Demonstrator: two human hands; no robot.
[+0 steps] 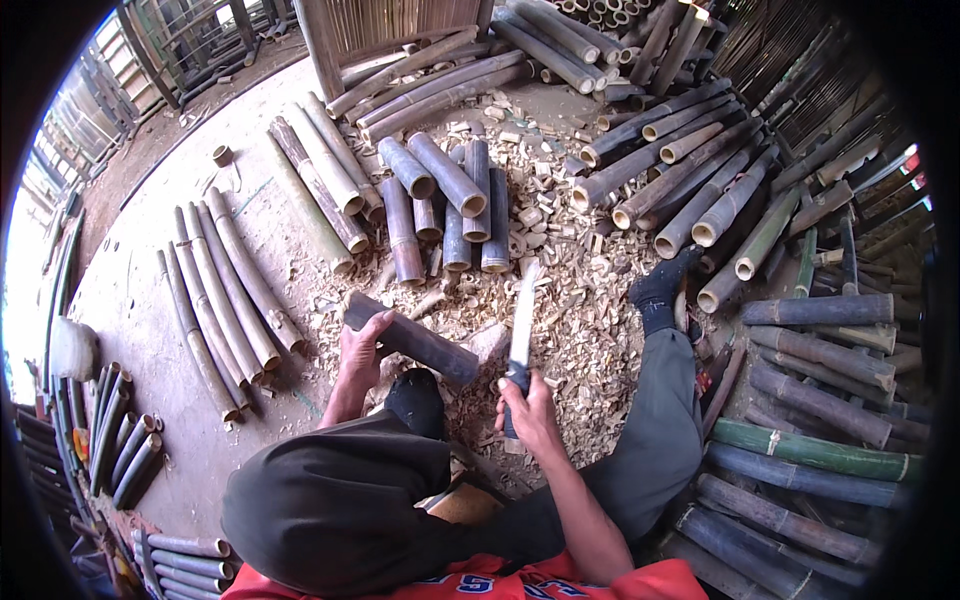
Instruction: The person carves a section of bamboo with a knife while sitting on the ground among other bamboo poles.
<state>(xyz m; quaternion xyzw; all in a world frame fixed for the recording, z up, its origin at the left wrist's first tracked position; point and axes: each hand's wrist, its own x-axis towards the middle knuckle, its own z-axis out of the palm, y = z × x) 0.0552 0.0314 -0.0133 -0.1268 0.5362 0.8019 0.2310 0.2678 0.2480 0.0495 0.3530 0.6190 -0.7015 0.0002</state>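
My left hand (362, 350) is closed round the far left end of a short dark bamboo piece (425, 345), which lies slanted in front of my bent knee. Its right end comes down close to a pale wooden block (487, 343). In my right hand (532, 408) is a knife (522, 325), gripped by its dark handle with the pale blade pointing up and away from me. The blade stands apart from the bamboo, to its right. Just beyond, several short dark bamboo pieces (462, 176) lie stacked on the shavings.
Wood chips (590, 330) cover the floor around my feet. Long bamboo poles (240, 290) lie at left, with more dark poles (690, 170) piled at far right. Beside my right leg are stacked bamboo lengths (810, 450), one green. A slatted wall (400, 25) stands at the back.
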